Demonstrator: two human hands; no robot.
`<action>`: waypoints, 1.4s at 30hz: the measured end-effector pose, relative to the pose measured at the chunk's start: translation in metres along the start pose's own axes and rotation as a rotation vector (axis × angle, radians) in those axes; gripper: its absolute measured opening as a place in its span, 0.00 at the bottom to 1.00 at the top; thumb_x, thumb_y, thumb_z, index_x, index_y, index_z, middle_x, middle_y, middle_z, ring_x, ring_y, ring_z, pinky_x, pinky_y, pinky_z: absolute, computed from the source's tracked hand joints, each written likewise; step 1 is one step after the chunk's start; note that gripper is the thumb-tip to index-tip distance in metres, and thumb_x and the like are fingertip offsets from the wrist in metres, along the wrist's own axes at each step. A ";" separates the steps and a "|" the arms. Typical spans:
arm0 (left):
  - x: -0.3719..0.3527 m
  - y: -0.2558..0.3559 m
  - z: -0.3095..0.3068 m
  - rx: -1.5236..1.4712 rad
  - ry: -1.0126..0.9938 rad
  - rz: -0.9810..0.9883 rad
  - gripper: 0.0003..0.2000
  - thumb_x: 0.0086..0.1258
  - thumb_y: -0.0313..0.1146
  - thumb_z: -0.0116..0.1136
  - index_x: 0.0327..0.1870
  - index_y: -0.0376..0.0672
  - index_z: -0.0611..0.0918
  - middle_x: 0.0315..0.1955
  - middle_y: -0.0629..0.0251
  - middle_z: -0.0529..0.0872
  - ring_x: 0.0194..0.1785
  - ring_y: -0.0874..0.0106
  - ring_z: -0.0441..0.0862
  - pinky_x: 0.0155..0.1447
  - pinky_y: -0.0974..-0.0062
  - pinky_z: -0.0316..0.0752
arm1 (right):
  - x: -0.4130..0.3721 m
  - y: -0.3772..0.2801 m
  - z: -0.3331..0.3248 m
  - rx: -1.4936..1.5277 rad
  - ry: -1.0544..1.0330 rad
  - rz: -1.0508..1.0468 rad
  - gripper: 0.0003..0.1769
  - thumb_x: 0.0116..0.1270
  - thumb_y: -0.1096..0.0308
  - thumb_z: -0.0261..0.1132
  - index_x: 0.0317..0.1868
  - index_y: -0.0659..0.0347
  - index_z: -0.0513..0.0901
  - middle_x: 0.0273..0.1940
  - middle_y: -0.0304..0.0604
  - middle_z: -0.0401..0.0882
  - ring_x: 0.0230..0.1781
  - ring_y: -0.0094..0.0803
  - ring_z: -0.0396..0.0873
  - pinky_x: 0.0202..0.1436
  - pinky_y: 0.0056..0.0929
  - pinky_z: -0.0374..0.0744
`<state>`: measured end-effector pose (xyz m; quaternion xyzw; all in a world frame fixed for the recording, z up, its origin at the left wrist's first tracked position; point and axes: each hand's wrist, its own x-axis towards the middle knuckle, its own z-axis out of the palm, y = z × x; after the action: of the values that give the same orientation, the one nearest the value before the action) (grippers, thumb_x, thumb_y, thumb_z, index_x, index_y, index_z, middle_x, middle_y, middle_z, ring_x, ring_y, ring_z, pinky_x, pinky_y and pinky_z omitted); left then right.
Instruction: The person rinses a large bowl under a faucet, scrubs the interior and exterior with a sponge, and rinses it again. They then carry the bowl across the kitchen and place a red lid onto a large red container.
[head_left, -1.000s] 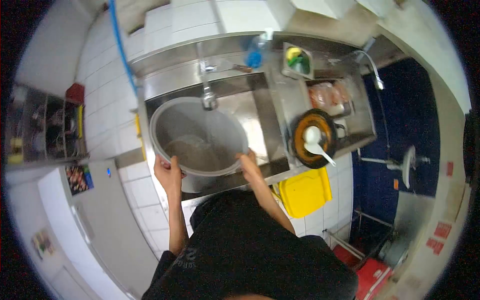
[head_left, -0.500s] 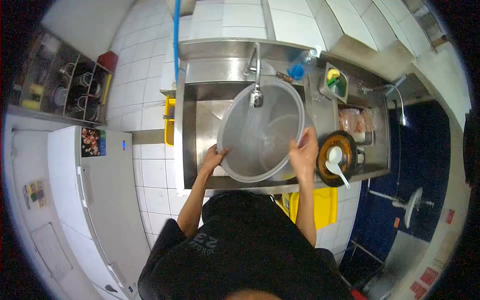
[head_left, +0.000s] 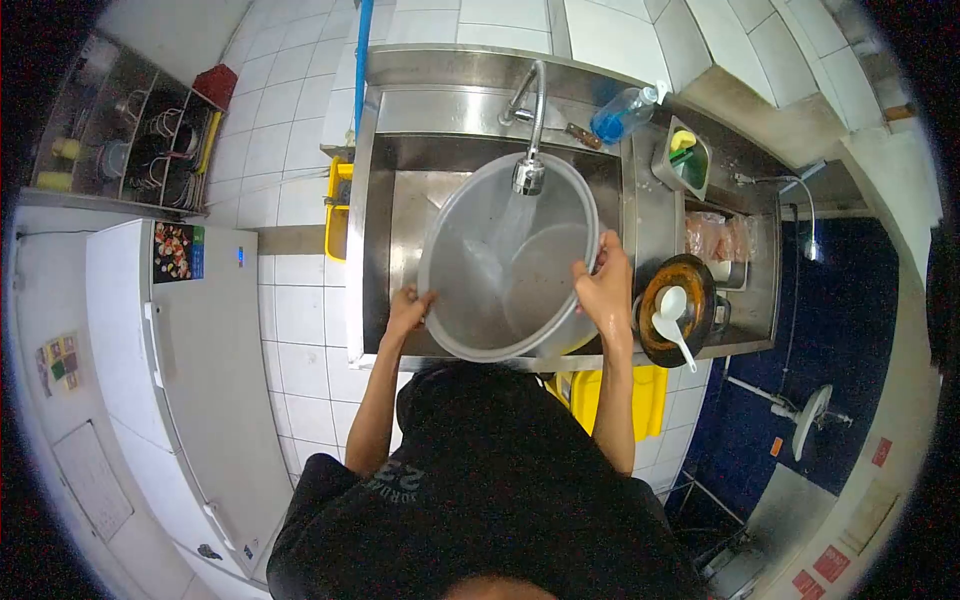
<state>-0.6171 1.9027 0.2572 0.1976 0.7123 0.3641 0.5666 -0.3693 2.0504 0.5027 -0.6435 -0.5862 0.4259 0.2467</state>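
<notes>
A large round translucent tub [head_left: 470, 250] is tilted over the steel sink [head_left: 405, 215]. Water streams into it from the faucet [head_left: 528, 176] above its far side. My left hand [head_left: 408, 312] grips the tub's rim at the lower left, thumb over the edge. On the right side of the rim, my right hand [head_left: 606, 290] is closed round the edge, with the thumb inside.
To the right stands a dark pan [head_left: 650, 345] with a white ladle [head_left: 668, 326]. Behind are a blue bottle [head_left: 622, 117], a steel container [head_left: 664, 172] with sponges and bagged food [head_left: 712, 238]. Yellow bins [head_left: 640, 400] sit below; a white fridge [head_left: 205, 370] stands left.
Both hands have shifted the tub slightly left and toward me relative to the faucet, and its tilt differs. Water now lands in a wider stream. The view has moved slightly.
</notes>
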 end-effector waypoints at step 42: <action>0.127 0.013 0.155 1.208 -0.478 0.871 0.18 0.57 0.35 0.55 0.48 0.40 0.80 0.52 0.47 0.76 0.57 0.52 0.73 0.58 0.51 0.66 | 0.025 0.010 0.015 -0.253 0.447 -0.165 0.12 0.45 0.80 0.58 0.26 0.64 0.61 0.18 0.48 0.56 0.19 0.34 0.58 0.25 0.31 0.64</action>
<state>-0.5069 2.0449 0.1680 0.8065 0.5040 0.0504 0.3051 -0.3775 2.0699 0.4810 -0.6975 -0.6161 0.1751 0.3214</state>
